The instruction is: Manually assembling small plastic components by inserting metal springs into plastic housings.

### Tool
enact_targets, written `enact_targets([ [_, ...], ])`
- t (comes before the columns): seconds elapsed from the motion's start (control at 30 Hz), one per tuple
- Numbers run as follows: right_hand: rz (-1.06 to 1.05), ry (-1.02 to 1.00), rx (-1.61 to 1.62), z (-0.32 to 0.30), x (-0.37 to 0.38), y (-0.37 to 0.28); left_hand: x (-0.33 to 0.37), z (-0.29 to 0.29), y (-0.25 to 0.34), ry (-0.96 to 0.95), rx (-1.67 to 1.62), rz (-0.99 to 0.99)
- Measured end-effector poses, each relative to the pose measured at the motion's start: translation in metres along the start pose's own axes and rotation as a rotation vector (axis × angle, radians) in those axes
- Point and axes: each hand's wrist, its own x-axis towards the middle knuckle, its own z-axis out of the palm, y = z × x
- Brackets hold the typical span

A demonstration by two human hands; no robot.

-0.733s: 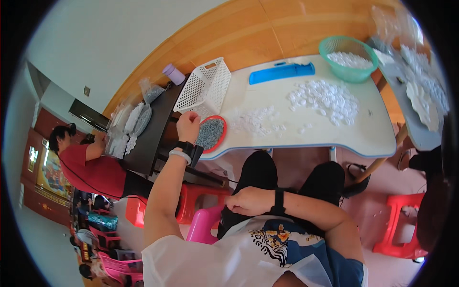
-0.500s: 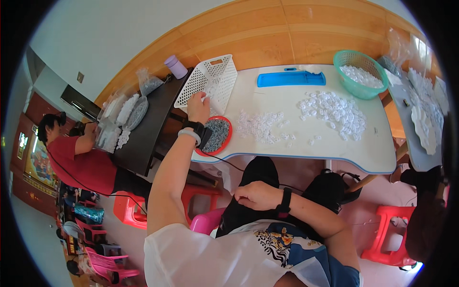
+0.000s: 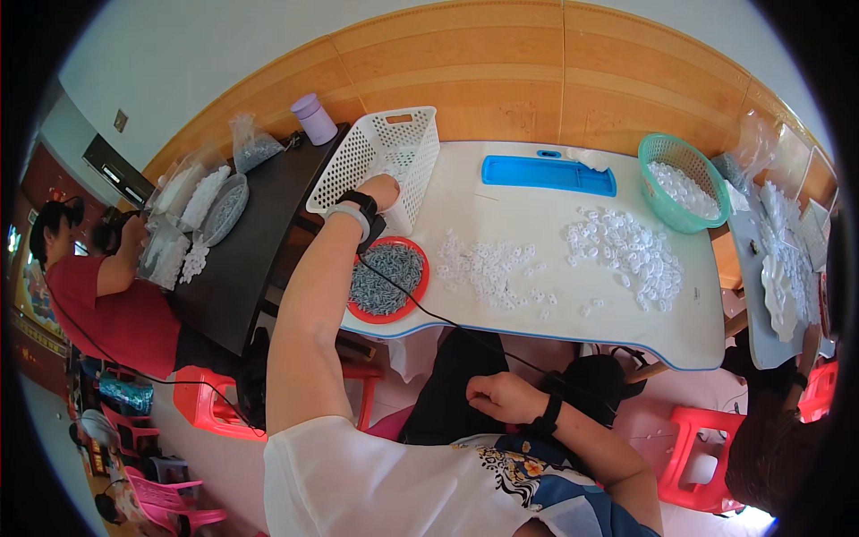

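Observation:
My left hand (image 3: 382, 191) reaches over the near end of a white perforated basket (image 3: 344, 174). Its fingers point down into the basket and are hidden, so I cannot see what they hold. Some small clear-white pieces lie on the basket's bottom. Just below that wrist sits a round red tray (image 3: 424, 279) full of small grey screw-like pieces (image 3: 386, 278). My right hand (image 3: 507, 396) rests above my lap, its fingers curled in, with nothing visible in it. Small white plastic pieces (image 3: 492, 271) lie scattered on the white table (image 3: 537, 336), beside a larger pile (image 3: 626, 259).
A shallow blue tray (image 3: 548, 176) and a green basket (image 3: 684, 183) of white pieces stand toward the back. Left is a dark table (image 3: 246, 295) with a purple container (image 3: 313, 119) and a person in a red shirt (image 3: 134, 327). A black cable (image 3: 447, 318) crosses the table edge.
My left hand has gone lower into the white basket, and its fingers have passed out of sight. My right hand stays curled over my lap. The view has shifted slightly.

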Motion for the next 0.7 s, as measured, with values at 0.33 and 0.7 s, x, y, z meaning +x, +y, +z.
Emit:
enact_targets([
  [0.33,0.23,0.172,0.155,-0.024,-0.048,0.012,-0.037,0.001,0.024,0.698,-0.418,0.05],
  [0.7,0.546,0.504,0.309,-0.019,-0.087,0.047,-0.13,0.01,0.138,0.753,-1.195,0.488],
])
